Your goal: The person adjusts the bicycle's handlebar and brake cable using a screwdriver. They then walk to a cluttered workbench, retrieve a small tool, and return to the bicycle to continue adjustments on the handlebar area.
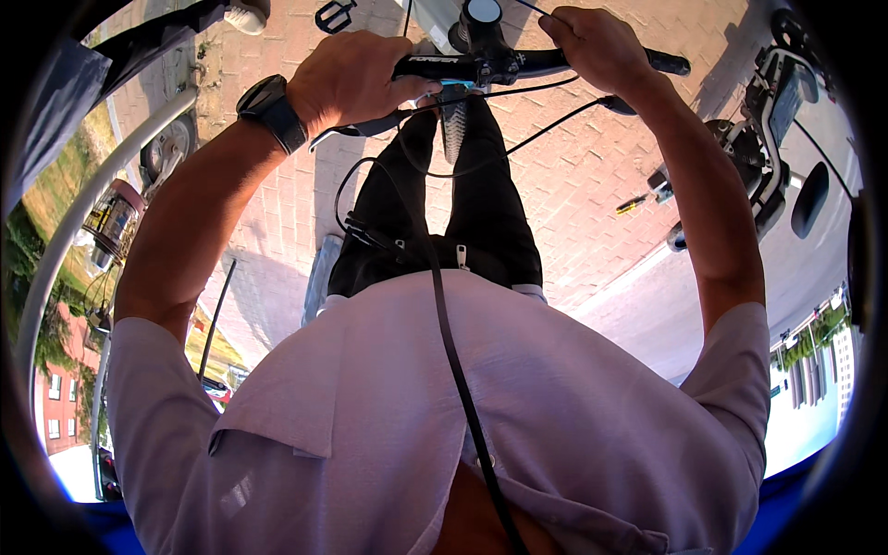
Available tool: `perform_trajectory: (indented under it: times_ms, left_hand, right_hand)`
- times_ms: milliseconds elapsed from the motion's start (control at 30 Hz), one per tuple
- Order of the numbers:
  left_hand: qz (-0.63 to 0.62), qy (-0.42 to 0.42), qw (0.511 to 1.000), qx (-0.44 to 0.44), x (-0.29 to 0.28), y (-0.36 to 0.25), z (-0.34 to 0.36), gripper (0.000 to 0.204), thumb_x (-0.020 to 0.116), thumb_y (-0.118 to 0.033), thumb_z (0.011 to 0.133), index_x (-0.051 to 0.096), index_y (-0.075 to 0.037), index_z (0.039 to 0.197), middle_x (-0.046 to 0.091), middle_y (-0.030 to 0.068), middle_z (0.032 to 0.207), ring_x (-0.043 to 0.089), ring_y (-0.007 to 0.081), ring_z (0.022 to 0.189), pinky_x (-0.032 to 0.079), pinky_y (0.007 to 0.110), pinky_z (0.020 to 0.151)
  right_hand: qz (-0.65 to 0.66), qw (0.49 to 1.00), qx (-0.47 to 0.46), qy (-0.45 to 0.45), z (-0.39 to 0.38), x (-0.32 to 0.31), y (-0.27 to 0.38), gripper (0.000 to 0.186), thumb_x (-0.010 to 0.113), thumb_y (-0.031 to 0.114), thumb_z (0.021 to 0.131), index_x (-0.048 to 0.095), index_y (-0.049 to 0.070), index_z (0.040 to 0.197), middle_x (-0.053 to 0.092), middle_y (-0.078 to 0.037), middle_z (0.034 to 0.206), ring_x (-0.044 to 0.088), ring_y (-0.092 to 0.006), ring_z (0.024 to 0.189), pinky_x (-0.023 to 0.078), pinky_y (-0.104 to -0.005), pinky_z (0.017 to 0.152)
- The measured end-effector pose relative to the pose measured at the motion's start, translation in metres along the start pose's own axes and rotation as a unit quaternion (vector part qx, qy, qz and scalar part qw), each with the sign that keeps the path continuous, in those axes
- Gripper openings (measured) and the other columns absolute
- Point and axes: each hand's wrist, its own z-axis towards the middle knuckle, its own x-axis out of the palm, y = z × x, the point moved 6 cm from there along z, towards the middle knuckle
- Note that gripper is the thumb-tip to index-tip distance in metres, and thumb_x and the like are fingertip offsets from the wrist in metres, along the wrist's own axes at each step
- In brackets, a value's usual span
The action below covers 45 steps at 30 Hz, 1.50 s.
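Note:
A black bicycle handlebar [546, 63] runs across the top of the view, clamped by a black stem [490, 42] with a round pale cap. My left hand [356, 79], below a black wristwatch, is closed round the bar's left part, beside a brake lever [365, 127]. My right hand [597, 46] is closed over the right part, fingers curled, and the bar's end sticks out past it; its palm side is hidden. Black cables [546, 139] loop below the bar. The knobbly front tyre [453, 125] shows between my legs.
A black pedal [335, 16] shows at the top. A yellow-and-black tool [632, 204] lies on the brick paving [592, 185]. A motorcycle [763, 139] stands right; a metal rail [79, 213] curves along the left. Another person's shoe [246, 18] is at the upper left.

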Motion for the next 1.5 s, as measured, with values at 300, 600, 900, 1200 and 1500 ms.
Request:
perform_trajectory:
  times_ms: [300,600,900,1200,1500]
  left_hand:
    - [0.004,-0.029,0.999,-0.025,0.001,-0.007,-0.007,0.046,0.070,-0.049,0.089,0.063,-0.004,0.090,0.063,0.0152,0.069,0.064,0.0369,0.067,0.048,0.045,0.061]
    - [-0.015,0.034,0.998,-0.041,0.004,-0.006,0.003,0.045,0.074,-0.046,0.085,0.070,0.000,0.087,0.064,0.0179,0.071,0.064,0.0370,0.072,0.049,0.044,0.067]
    - [-0.024,0.003,0.997,-0.078,0.008,-0.011,-0.001,0.042,0.071,-0.042,0.086,0.072,-0.001,0.090,0.066,0.0198,0.074,0.066,0.0387,0.075,0.051,0.046,0.071]
    - [-0.284,0.235,0.921,-0.129,0.023,0.003,0.008,0.038,0.074,-0.030,0.087,0.067,0.007,0.084,0.058,0.0040,0.059,0.063,0.0132,0.046,0.048,0.027,0.044]
    - [-0.328,0.269,0.892,-0.154,0.033,0.009,0.010,0.037,0.073,-0.031,0.086,0.066,0.005,0.081,0.055,0.0024,0.056,0.057,0.0106,0.044,0.045,0.025,0.043]
  right_hand:
    - [-0.053,0.997,-0.056,-0.031,0.000,0.017,-0.011,0.036,0.047,0.040,0.103,0.071,0.014,0.108,0.073,-0.014,0.096,0.071,-0.0344,0.091,0.055,-0.0482,0.085]
    - [0.016,0.999,-0.003,0.031,-0.007,-0.015,0.007,0.038,0.052,0.039,0.100,0.070,0.007,0.092,0.071,-0.020,0.091,0.067,-0.0422,0.092,0.051,-0.0520,0.084]
    - [0.020,0.999,0.001,0.051,0.003,-0.004,-0.003,0.036,0.052,0.037,0.101,0.069,0.006,0.091,0.070,-0.020,0.088,0.067,-0.0425,0.089,0.051,-0.0518,0.080]
    - [0.141,0.953,0.060,0.260,0.008,0.028,-0.011,0.039,0.054,0.035,0.099,0.067,0.001,0.084,0.061,-0.013,0.066,0.061,-0.0258,0.065,0.049,-0.0416,0.066]
    - [0.104,0.958,-0.070,0.259,0.018,0.042,-0.015,0.028,0.055,0.021,0.096,0.067,-0.002,0.085,0.065,-0.012,0.075,0.062,-0.0223,0.064,0.051,-0.0399,0.063]
